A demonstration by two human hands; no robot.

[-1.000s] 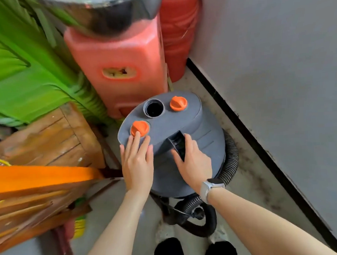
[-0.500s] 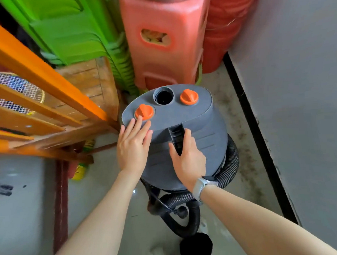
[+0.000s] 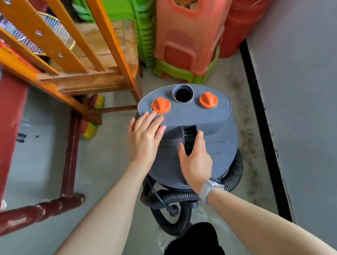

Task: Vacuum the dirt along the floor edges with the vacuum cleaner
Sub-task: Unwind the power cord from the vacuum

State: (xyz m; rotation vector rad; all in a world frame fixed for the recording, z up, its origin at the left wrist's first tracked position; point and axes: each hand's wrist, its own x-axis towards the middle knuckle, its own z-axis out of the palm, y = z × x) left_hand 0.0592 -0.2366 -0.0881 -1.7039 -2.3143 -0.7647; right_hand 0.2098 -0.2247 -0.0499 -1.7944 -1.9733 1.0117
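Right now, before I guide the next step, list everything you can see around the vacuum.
vacuum: one, grey, on floor near wall
knobs: two, orange, on vacuum top
port: one, black opening, between knobs
hose: one, black, coiled round vacuum base
dirt: dark specks, along floor edge by wall
stools: red and green stacks, behind vacuum
rails: orange wood, upper left
racket: one, yellow rim, behind rails
watch: one, grey, right wrist
left hand: flat on vacuum top
right hand: fingers in handle slot
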